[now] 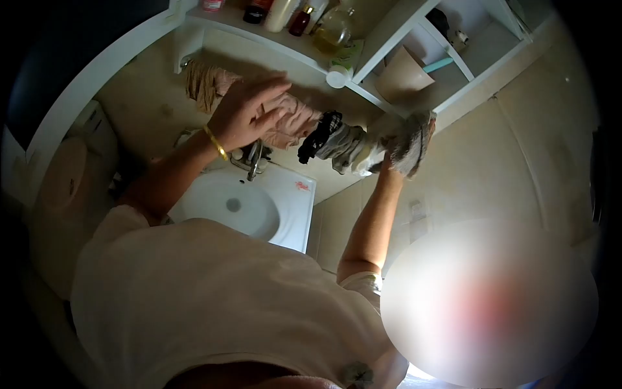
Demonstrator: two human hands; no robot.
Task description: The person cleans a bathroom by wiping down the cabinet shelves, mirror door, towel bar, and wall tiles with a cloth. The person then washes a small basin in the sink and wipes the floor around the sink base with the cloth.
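Observation:
My left hand [243,117], with a gold bracelet at its wrist, is raised in front of the hanging cloths, fingers apart and holding nothing. Right behind it hang a tan cloth [204,85] and a crumpled pink cloth [295,120]. Further right along the same row come a black cloth [317,138], a grey cloth bunch [345,146] and a whitish cloth [369,159]. At the row's right end my right hand [389,160] grips a grey towel-like cloth [413,144], which covers most of its fingers.
Below the row is a white sink [301,201] with a metal faucet [254,162]. A white shelf [285,45] overhead carries several bottles, a tube [346,61] and a beige cup [402,74]. A tiled wall [479,162] stands on the right; a blurred patch hides the lower right.

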